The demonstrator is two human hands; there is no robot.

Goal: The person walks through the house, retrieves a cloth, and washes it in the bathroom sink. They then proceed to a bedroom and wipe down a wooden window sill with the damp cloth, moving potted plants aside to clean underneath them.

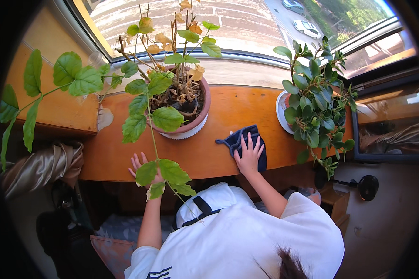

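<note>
My right hand point(249, 156) lies with spread fingers on top of a folded dark blue cloth point(260, 162) with a hanging loop. This cloth rests on the orange-brown wooden sill board point(202, 160), near its front edge. At the same edge, further left, my left hand point(139, 165) has its fingers apart and holds nothing. Leaves of a trailing stem hide part of that hand. Beyond it stands a terracotta pot point(206, 101) on a white saucer point(188, 133), holding a plant with green leaves and dry yellow ones.
A bushy jade-like plant point(312, 101) stands on a white saucer point(281, 111) at the right. A window frame point(244, 60) runs behind the board. Twisted satin curtain fabric point(49, 167) hangs at left, and an open window pane point(391, 122) juts in at right.
</note>
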